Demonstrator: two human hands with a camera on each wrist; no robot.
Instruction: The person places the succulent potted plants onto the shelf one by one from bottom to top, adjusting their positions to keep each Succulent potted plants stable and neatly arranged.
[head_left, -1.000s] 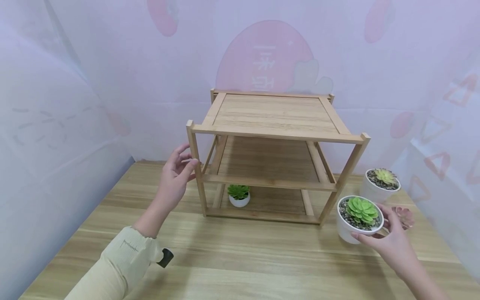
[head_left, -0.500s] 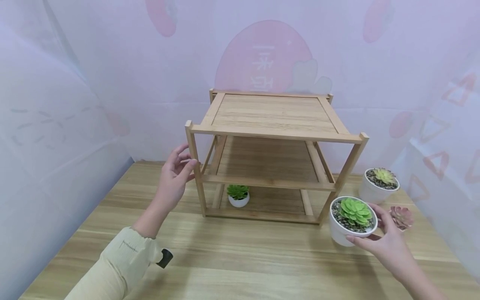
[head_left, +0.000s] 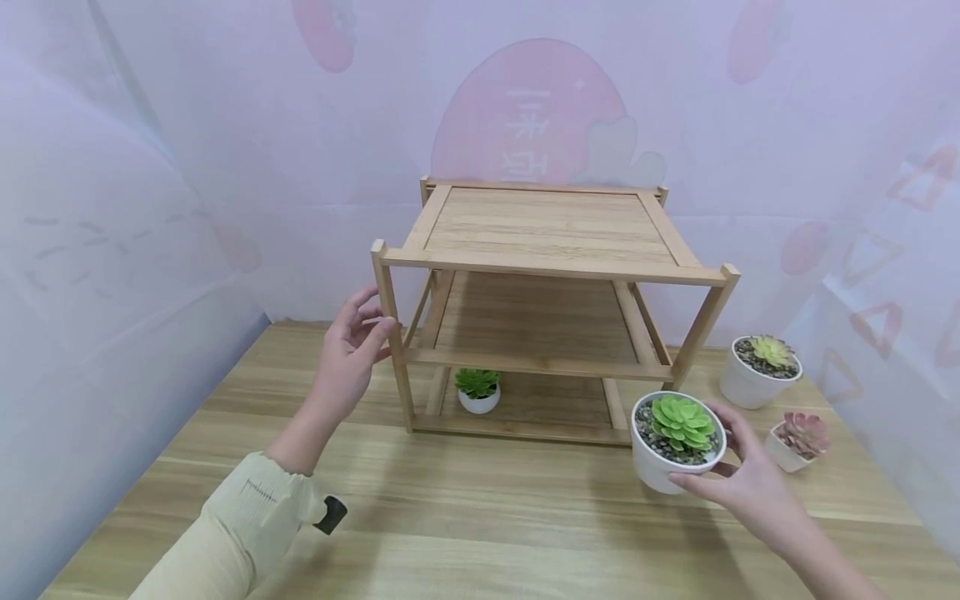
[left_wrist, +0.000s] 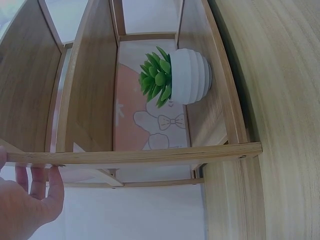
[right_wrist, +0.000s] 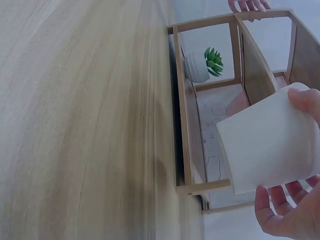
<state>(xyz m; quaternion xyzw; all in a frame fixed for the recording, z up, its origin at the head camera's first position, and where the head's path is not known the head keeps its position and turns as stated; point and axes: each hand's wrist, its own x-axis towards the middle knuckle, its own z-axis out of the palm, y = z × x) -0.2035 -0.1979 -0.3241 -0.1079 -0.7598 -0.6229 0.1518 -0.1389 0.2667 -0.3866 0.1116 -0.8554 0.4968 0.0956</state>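
In the head view, a three-tier wooden shelf rack (head_left: 558, 367) stands on the table. My left hand (head_left: 345, 358) grips its front left post, with the thumb in front and the fingers behind. My right hand (head_left: 757, 479) holds a potted succulent (head_left: 678, 433), a bright green rosette in gravel in a white pot. The pot is upright in front of the rack's front right post, above the table. In the right wrist view, the thumb and fingers span the smooth pot (right_wrist: 270, 142). A small green succulent in a ribbed white pot (left_wrist: 190, 77) sits on the bottom tier, toward the left.
Right of the rack stands a white pot with a yellow-green succulent (head_left: 759, 375). Nearer, beside my right hand, is a small white pot with a pink succulent (head_left: 801, 440). Printed cloth walls (head_left: 300, 150) enclose the wooden tabletop (head_left: 480, 517) at the back and sides.
My right hand has carried the potted succulent leftward, toward the rack's front right post, uncovering the pink succulent's pot. My left hand keeps its place on the post.
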